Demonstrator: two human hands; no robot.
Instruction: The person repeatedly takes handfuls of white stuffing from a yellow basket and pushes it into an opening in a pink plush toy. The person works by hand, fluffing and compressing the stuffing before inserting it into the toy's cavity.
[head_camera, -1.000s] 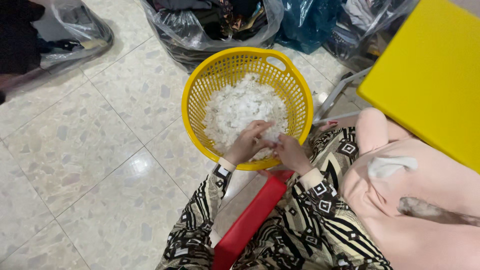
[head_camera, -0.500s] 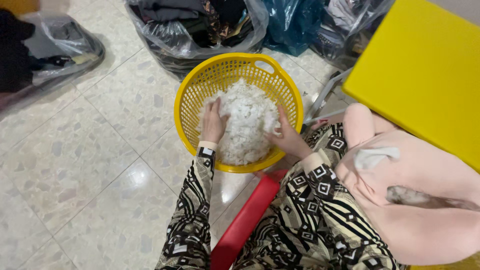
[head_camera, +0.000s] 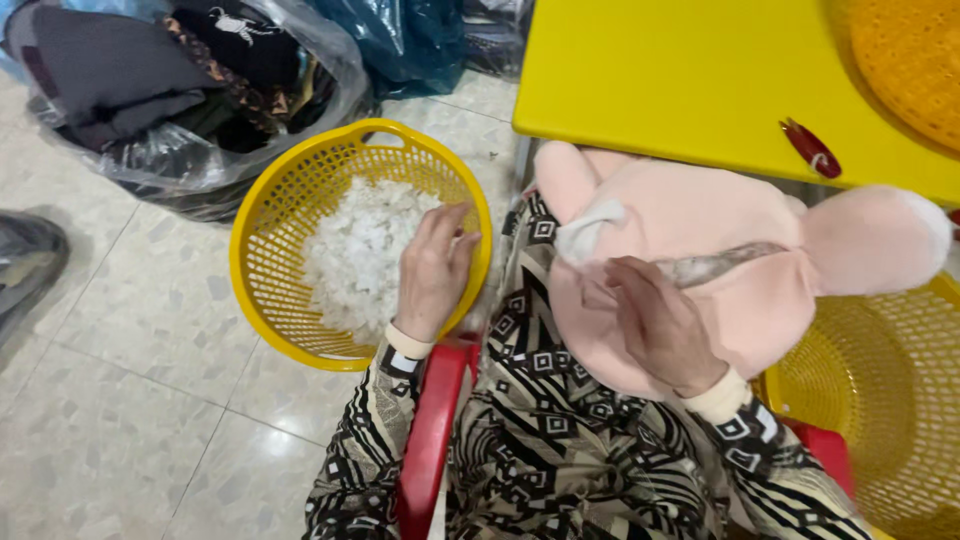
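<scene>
My left hand (head_camera: 432, 272) lay loosely curled on white stuffing (head_camera: 360, 255) against the yellow basket (head_camera: 262, 215) rim; my right hand (head_camera: 660, 325) rested open on the pink plush (head_camera: 720, 240), below the worktop (head_camera: 660, 80) edge.

Left hand (head_camera: 432, 275) covers part of the loose white fluffy stuffing (head_camera: 358, 252), so its fingertips and any grip cannot be made out; round yellow perforated plastic basket (head_camera: 262, 262) has its near-right rim behind that wrist. Second yellow perforated basket (head_camera: 880, 400) cut by right and bottom edges; orange mesh basket (head_camera: 905, 60) cut at top-right corner; small dark-red object (head_camera: 810, 148) on the yellow table too small to identify.
</scene>
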